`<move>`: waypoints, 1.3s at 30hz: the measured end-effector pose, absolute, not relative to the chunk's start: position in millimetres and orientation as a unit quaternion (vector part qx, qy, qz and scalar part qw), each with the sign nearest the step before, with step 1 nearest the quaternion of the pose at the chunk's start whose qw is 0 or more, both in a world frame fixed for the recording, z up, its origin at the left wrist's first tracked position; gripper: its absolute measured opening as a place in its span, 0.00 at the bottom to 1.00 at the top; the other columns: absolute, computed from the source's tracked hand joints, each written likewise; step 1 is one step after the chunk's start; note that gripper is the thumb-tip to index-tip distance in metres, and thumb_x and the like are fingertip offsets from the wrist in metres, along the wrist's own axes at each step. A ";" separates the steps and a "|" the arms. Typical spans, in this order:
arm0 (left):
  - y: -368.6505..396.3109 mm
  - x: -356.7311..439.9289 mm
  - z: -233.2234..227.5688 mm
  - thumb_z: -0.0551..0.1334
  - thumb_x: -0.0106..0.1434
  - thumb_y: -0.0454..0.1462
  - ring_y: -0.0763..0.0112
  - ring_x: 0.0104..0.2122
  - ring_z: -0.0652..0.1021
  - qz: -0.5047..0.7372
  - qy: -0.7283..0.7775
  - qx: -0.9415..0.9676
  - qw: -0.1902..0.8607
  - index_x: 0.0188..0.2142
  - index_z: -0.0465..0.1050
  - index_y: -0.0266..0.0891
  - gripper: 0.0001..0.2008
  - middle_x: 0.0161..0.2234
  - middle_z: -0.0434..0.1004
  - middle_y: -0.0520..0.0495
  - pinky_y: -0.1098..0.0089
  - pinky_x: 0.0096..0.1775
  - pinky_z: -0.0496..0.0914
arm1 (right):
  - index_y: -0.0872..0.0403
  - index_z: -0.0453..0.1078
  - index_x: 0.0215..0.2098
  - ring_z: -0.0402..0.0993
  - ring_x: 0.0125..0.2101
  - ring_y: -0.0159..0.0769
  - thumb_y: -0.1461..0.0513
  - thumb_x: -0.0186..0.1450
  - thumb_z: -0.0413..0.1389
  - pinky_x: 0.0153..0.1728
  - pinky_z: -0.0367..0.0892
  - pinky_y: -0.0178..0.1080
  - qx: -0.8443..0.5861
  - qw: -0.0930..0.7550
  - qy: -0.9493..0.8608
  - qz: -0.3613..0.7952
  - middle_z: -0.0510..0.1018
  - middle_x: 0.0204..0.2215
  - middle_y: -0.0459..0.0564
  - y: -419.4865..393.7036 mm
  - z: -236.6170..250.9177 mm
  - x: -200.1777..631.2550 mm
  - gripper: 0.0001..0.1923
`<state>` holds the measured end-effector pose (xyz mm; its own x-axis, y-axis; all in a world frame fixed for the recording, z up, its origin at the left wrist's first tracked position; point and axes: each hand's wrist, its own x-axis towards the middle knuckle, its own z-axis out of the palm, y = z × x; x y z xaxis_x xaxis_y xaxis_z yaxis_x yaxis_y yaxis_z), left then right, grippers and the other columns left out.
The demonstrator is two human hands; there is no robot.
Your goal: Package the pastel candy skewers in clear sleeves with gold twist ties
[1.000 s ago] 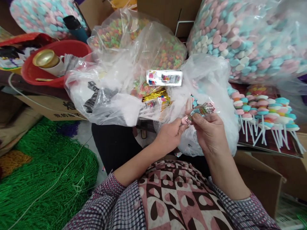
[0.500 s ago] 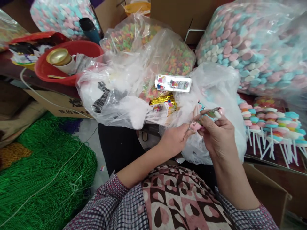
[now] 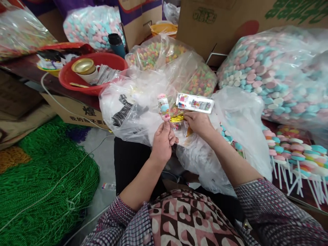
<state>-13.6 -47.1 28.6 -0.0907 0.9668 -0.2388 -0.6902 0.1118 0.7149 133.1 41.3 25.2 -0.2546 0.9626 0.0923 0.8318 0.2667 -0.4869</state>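
Note:
My left hand [image 3: 163, 140] pinches the lower end of a marshmallow lollipop [image 3: 164, 106] in a printed clear wrapper, held upright with pink showing at both ends. To its right, the fingers of my right hand [image 3: 197, 123] are closed at the end of a bundle of gold twist ties [image 3: 176, 118]; how many they grip is hidden. Just behind that hand lies a stack of silvery printed wrappers [image 3: 195, 103]. More printed wrappers [image 3: 176, 126] lie partly covered beneath the ties.
Marshmallow lollipops on white sticks [image 3: 298, 155] lie at the right. Behind are bags of ring-shaped gummies [image 3: 200, 82] and pastel marshmallows [image 3: 256, 75]. A red basin [image 3: 77, 87] holds a gold bowl [image 3: 83, 66]. Green cord [image 3: 46, 181] heaps at the lower left.
My hands have moved apart. The left has carried the wrapped lollipop leftward and turned it upright; the right has let go of it and reached the gold twist ties. The view has shifted.

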 end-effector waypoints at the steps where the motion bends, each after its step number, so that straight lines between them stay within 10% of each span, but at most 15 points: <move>1: -46.2 -14.4 26.9 0.66 0.62 0.50 0.84 0.12 0.57 0.642 0.369 0.178 0.648 0.29 0.67 0.39 0.17 0.15 0.53 0.63 0.77 0.22 0.64 | 0.53 0.81 0.38 0.78 0.41 0.45 0.63 0.67 0.51 0.43 0.67 0.42 -0.582 0.156 -0.783 0.151 0.84 0.38 0.54 46.9 21.4 128.5 0.14; 12: -43.5 -16.6 24.6 0.66 0.62 0.50 0.85 0.11 0.56 0.630 0.371 0.135 0.668 0.30 0.67 0.38 0.18 0.14 0.52 0.63 0.77 0.21 0.63 | 0.57 0.79 0.40 0.76 0.38 0.43 0.63 0.69 0.47 0.36 0.61 0.39 -0.597 0.073 -0.797 0.063 0.82 0.40 0.60 54.5 8.5 125.9 0.17; 26: -47.2 -2.1 14.7 0.66 0.60 0.52 0.84 0.11 0.56 0.583 0.370 0.197 0.697 0.31 0.68 0.38 0.19 0.14 0.53 0.63 0.77 0.20 0.64 | 0.53 0.79 0.34 0.74 0.30 0.37 0.60 0.63 0.51 0.33 0.64 0.37 -0.613 0.282 -0.706 0.216 0.82 0.29 0.48 28.4 8.0 153.2 0.13; 39: -47.8 -0.1 10.7 0.65 0.61 0.52 0.84 0.11 0.56 0.579 0.382 0.201 0.692 0.31 0.67 0.38 0.19 0.14 0.54 0.64 0.77 0.19 0.63 | 0.53 0.77 0.31 0.74 0.29 0.40 0.58 0.63 0.51 0.33 0.64 0.39 -0.635 0.286 -0.687 0.207 0.81 0.27 0.50 25.5 4.2 156.8 0.13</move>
<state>-0.1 -47.8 10.7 0.0388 0.9544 -0.2959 -0.6474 0.2495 0.7201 156.8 25.5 4.2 -0.0302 0.9910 0.1301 0.7546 0.1080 -0.6472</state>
